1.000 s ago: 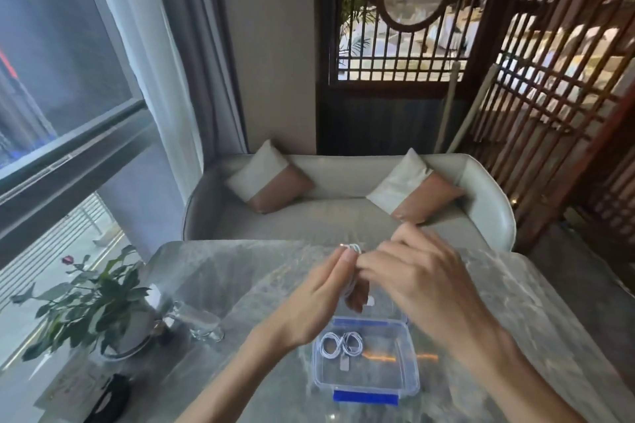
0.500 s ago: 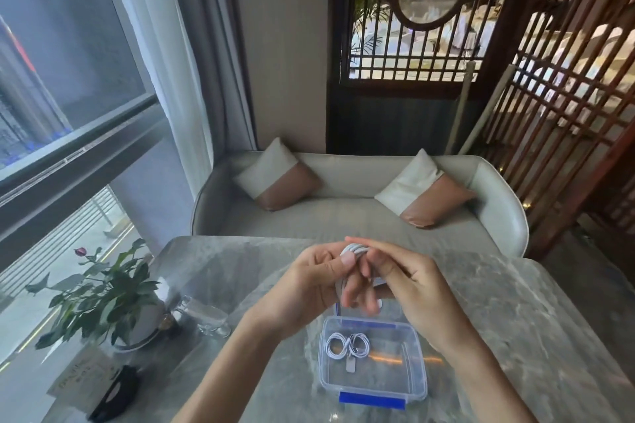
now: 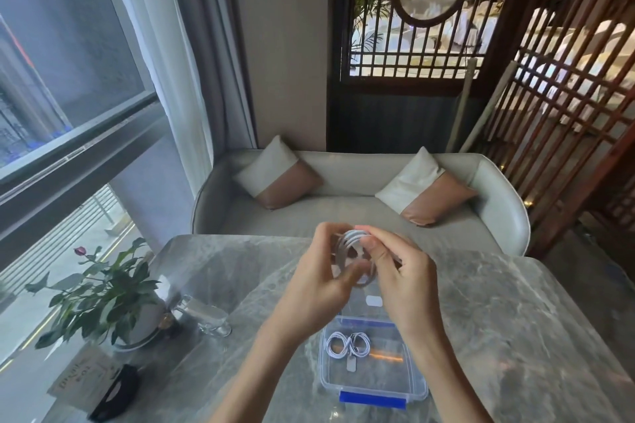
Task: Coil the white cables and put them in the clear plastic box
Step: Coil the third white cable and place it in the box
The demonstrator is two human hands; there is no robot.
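Both hands are raised above the grey marble tabletop (image 3: 515, 302), holding one white cable (image 3: 354, 244) wound into a small coil between them. The left hand (image 3: 321, 282) curls around the coil from the left, thumb and fingers closed on its loops. The right hand (image 3: 402, 275) pinches the coil's top and right side with thumb and forefinger; the other fingers are folded in. Below the hands, the clear box (image 3: 372, 385) sits open on the tabletop, its blue latch toward the person. A second cable (image 3: 347, 345), coiled in a figure-eight, lies inside at the far left corner. A potted plant (image 3: 99, 292) and a glass (image 3: 206, 314) stand at the tabletop's left edge.
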